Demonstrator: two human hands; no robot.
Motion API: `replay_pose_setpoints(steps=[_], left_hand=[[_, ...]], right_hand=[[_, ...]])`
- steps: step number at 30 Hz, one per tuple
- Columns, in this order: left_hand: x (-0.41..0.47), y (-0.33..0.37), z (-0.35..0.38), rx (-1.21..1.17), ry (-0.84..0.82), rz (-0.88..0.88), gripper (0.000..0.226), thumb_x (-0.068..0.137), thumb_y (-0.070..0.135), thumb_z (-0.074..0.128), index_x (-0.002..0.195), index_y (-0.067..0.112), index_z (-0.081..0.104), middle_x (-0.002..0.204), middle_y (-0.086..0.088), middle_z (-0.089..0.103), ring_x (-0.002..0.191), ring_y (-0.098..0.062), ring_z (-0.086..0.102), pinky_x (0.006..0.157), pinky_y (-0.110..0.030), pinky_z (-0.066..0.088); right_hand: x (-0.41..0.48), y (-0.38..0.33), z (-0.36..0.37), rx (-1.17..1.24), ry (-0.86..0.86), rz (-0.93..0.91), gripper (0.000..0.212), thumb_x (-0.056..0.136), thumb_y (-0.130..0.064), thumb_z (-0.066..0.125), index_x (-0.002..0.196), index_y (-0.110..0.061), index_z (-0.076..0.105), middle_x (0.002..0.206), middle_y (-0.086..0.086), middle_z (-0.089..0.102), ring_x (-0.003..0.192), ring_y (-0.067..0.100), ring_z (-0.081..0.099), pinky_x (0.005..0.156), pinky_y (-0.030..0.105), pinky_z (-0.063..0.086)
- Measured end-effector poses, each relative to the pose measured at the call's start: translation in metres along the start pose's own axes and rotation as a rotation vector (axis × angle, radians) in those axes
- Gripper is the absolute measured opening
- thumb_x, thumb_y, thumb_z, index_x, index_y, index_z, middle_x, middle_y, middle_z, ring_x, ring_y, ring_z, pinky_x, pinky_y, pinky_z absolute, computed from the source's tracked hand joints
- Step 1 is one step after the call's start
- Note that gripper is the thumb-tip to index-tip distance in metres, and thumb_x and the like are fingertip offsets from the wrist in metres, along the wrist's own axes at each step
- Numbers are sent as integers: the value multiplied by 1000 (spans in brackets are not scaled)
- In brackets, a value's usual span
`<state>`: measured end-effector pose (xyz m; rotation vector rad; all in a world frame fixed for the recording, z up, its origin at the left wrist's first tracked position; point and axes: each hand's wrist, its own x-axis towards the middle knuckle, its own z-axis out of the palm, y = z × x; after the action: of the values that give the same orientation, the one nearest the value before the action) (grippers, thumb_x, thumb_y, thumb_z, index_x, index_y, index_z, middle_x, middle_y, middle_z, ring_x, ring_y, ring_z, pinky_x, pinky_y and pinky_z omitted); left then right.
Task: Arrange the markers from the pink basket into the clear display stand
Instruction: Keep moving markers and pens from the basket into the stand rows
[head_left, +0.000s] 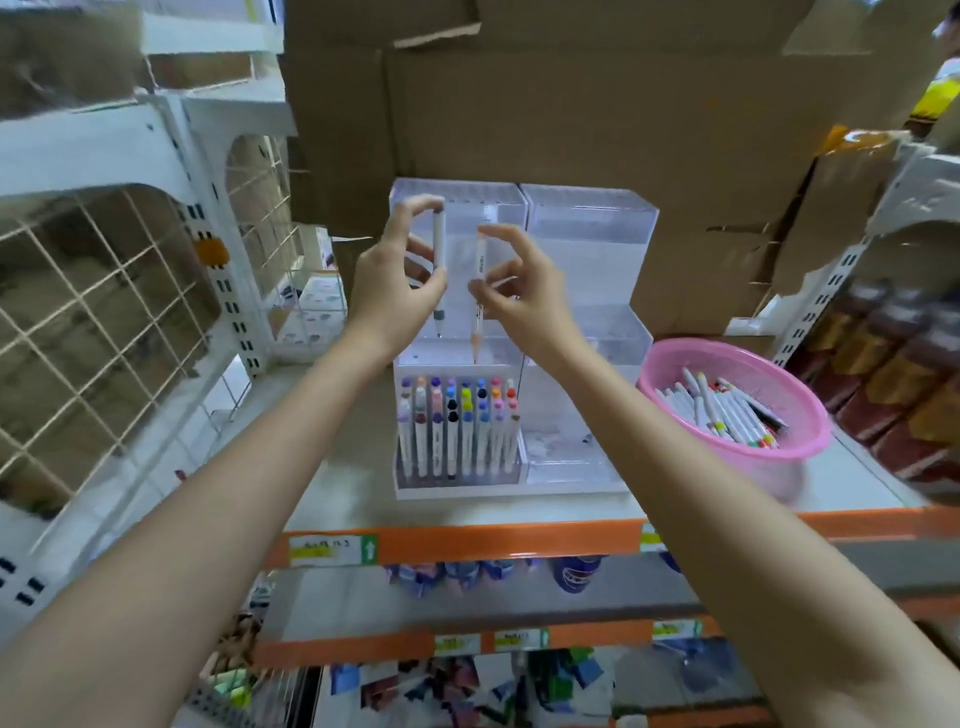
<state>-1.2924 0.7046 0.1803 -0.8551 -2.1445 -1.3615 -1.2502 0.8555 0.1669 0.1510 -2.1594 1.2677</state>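
The left hand (400, 275) pinches a grey-capped marker (439, 254) upright, and the right hand (514, 291) pinches a peach marker (478, 306) beside it, its lower tip at the middle tier of the clear display stand (587, 249). The stand's front-left compartment is packed with standing markers (457, 431), coloured caps up; its right compartments look bare. Just right of it, the pink basket (748, 454) holds loose markers (722, 410) in a heap. Both sit on a pale shelf (343, 499) with an orange edge. Cardboard boxes (571, 104) stand behind, and a white wire rack (104, 312) stands to the left.
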Motion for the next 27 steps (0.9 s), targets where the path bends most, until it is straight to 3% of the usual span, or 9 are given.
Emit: replay_pose_setpoints(steps=[7, 11, 15, 20, 27], left_hand=[[26, -36, -9, -29, -4, 33, 51, 86, 4, 62, 131, 21, 44, 86, -6, 61, 66, -8, 58, 59, -11, 43], [41, -56, -9, -70, 4, 33, 50, 86, 5, 63, 129, 23, 46, 91, -7, 61, 73, -16, 65, 66, -25, 55], [47, -76, -7, -63, 35, 42, 51, 84, 5, 65, 128, 25, 47, 93, -5, 60, 77, -13, 65, 71, -29, 56], [47, -91, -2, -84, 33, 59, 53, 83, 3, 67, 128, 24, 47, 92, -5, 60, 77, -5, 63, 69, -14, 52], [41, -99, 0, -79, 9, 87, 50, 82, 3, 67, 125, 23, 51, 91, -2, 59, 78, -4, 60, 67, -8, 46]], right_hand=[[41, -10, 38, -88, 63, -81, 48, 85, -3, 69, 127, -17, 50, 73, 4, 59, 64, 17, 64, 67, 40, 57], [60, -3, 52, -145, 159, -110, 46, 84, -2, 69, 125, -15, 52, 76, -8, 52, 60, 12, 60, 61, 31, 55], [67, 8, 69, -132, 213, -111, 45, 84, -2, 68, 125, -17, 53, 78, -6, 54, 68, 16, 62, 63, 30, 53], [69, 16, 84, -146, 247, -165, 45, 84, -4, 69, 125, -15, 55, 82, -2, 57, 70, 11, 64, 63, 17, 52], [63, 28, 95, -152, 292, -174, 41, 86, -7, 67, 123, -18, 57, 80, 3, 58, 68, 13, 60, 61, 29, 55]])
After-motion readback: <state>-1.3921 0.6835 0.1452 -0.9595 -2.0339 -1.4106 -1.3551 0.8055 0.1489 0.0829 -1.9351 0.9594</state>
